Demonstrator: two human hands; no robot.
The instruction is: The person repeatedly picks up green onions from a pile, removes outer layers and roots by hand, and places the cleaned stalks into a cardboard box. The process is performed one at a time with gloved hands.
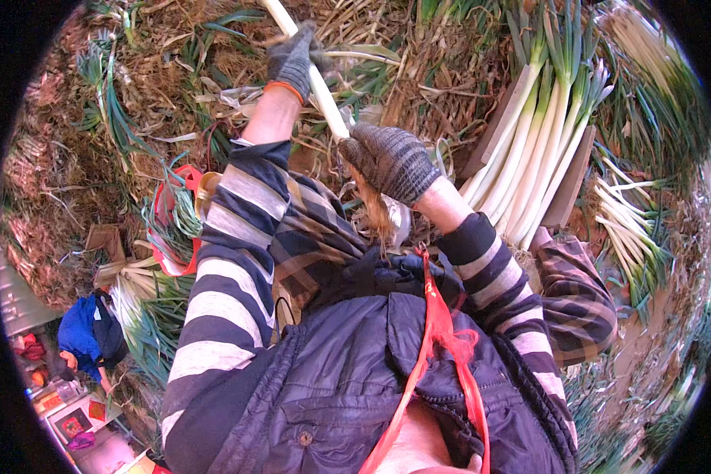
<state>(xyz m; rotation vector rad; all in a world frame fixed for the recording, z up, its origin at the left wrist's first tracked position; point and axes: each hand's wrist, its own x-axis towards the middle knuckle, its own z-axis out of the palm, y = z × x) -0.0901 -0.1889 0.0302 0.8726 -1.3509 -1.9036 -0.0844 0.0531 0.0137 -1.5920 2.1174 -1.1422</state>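
Note:
A long scallion (327, 98) with a thick white stalk runs diagonally in front of me. My left hand (295, 62), in a grey knitted glove, is closed around the stalk toward its upper end. Lower down, my right hand (391, 161), in a striped grey-brown glove, grips the root end. Brown roots (374, 204) hang below that hand over my lap. To the right of my right hand, a bunch of scallions (530, 160) lies between two wooden boards (570, 181), roots toward me. The held stalk's top runs out of view.
Dry leaves and scraps (172, 65) litter the ground. At left sit a red container (167, 260) with green ties (185, 210) and a scallion pile (148, 320). More scallions (652, 59) and a small bunch (628, 228) lie right. A person in blue (80, 326) bends at far left.

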